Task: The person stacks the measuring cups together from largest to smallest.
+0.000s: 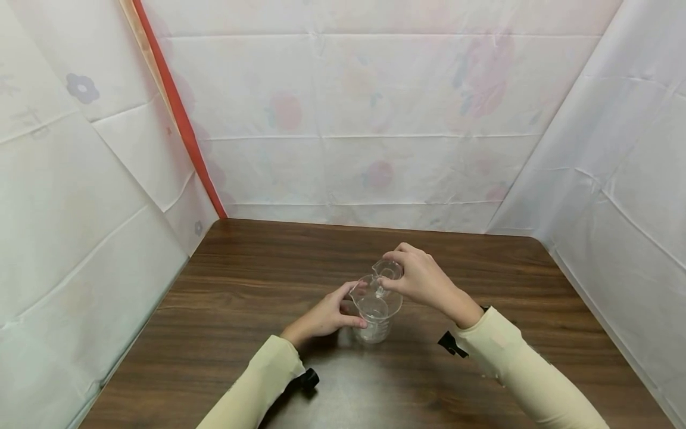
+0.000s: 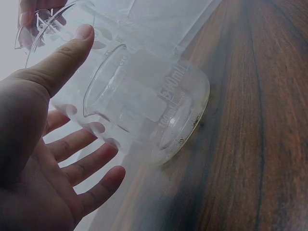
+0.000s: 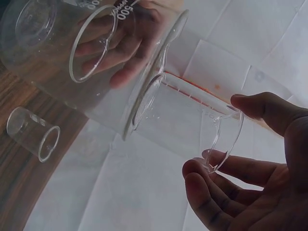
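A large clear glass beaker (image 1: 371,332) with white volume marks stands upright on the table. My left hand (image 1: 324,314) holds its side, thumb at the front and fingers spread behind, as the left wrist view shows. Inside it sits a smaller beaker (image 2: 144,96). Between thumb and fingers, my right hand (image 1: 426,280) grips another small glass beaker (image 3: 187,98) by its rim. This one is tilted, its base end overlapping the large beaker's mouth in the right wrist view. A further small beaker (image 3: 33,132) stands on the table beside the large one.
The brown wood-grain table (image 1: 257,256) has white patterned sheeting (image 1: 343,107) behind it and along both sides. A red strip (image 1: 182,113) runs down the back left corner. Black wrist straps show at both sleeves.
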{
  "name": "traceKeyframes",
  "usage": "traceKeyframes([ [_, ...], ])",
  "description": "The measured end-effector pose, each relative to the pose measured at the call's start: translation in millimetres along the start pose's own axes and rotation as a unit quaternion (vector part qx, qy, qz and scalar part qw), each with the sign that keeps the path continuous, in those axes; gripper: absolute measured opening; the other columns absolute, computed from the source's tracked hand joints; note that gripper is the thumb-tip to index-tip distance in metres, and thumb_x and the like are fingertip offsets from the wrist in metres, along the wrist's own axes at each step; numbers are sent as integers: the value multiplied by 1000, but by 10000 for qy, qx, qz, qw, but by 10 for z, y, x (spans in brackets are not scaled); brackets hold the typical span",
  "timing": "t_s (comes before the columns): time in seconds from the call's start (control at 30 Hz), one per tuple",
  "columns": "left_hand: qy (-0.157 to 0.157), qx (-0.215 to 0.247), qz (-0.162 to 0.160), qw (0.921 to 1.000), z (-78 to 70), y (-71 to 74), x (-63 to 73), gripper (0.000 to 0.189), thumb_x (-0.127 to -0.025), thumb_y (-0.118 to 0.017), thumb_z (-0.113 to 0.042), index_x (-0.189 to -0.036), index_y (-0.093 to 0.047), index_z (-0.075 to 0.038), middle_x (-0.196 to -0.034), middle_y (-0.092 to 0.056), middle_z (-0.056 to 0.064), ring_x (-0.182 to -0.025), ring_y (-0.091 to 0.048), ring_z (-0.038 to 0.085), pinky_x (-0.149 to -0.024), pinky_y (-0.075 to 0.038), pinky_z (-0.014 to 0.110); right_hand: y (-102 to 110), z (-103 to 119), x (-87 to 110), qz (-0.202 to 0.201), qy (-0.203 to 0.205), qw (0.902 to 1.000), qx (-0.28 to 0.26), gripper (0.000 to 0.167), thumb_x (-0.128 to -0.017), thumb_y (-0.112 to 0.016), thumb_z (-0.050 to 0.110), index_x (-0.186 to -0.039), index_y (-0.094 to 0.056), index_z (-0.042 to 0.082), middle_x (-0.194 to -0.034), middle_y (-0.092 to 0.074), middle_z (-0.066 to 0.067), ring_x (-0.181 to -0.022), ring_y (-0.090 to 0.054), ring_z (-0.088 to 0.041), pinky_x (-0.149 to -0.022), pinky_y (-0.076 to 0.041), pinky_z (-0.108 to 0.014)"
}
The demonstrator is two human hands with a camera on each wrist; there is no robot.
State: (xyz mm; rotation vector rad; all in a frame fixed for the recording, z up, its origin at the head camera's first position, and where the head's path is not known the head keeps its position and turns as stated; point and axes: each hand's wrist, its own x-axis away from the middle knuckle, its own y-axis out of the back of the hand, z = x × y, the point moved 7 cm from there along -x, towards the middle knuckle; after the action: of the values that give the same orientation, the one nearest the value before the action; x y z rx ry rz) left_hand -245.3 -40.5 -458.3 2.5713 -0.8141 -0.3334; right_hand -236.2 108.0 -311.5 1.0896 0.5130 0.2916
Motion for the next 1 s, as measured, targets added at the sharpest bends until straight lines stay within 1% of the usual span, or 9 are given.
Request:
traceKeyframes([
  [0.13,1,-28,-9,10000,-5,-1,-5,79,-83,-77,-34,-148,-36,-15,-144,-50,11,-126,-52,29,-98,-50,45,-34,7,2,157,11,9999,21,40,-81,-79,26,-113,-70,4,-99,-63,-6,-74,-54,-13,-63,-45,-27],
  [0.27,4,-29,-15,10000,-15,0,-11,79,-83,-78,-32,-149,-36,-15,-145,-49,10,-126,-53,28,-98,-50,44,-45,13,3,260,-16,9997,39,41,-81,-79,26,-113,-70,4,-99,-64,-5,-79,-58,-16,-66,-48,-30],
  [0.43,-15,-14,-22,10000,-28,10,-13,79,-83,-78,-32,-148,-36,-16,-145,-49,10,-125,-54,28,-98,-50,44,-78,22,-6,393,-47,9992,43,42,-81,-79,27,-114,-69,3,-103,-64,-8,-83,-61,-21,-69,-51,-32],
  [0.6,6,50,-20,10000,-24,6,-20,79,-82,-78,-31,-148,-37,-17,-147,-47,7,-125,-54,27,-97,-51,43,-144,14,-10,532,-142,9984,84,41,-81,-79,28,-113,-70,5,-103,-64,-7,-86,-61,-21,-72,-51,-35],
  [0.73,12,73,1,10000,-12,-9,-17,78,-83,-78,-31,-148,-36,-16,-149,-44,7,-126,-54,28,-97,-51,42,-200,11,-7,609,-103,9980,151,40,-80,-80,28,-112,-71,5,-100,-64,-5,-82,-59,-18,-71,-49,-35],
  [0.9,17,48,25,10000,-6,-19,-11,80,-83,-78,-33,-148,-36,-16,-152,-41,6,-128,-53,29,-97,-51,43,-238,20,5,602,-27,9980,205,40,-79,-80,29,-110,-71,5,-99,-64,-5,-79,-58,-16,-70,-48,-35],
  [1.0,12,37,28,10000,-8,-17,-10,80,-83,-77,-35,-149,-35,-16,-153,-40,6,-129,-52,30,-97,-51,44,-262,10,7,630,-20,9978,205,41,-79,-80,29,-110,-71,4,-98,-64,-5,-76,-57,-15,-67,-47,-32],
])
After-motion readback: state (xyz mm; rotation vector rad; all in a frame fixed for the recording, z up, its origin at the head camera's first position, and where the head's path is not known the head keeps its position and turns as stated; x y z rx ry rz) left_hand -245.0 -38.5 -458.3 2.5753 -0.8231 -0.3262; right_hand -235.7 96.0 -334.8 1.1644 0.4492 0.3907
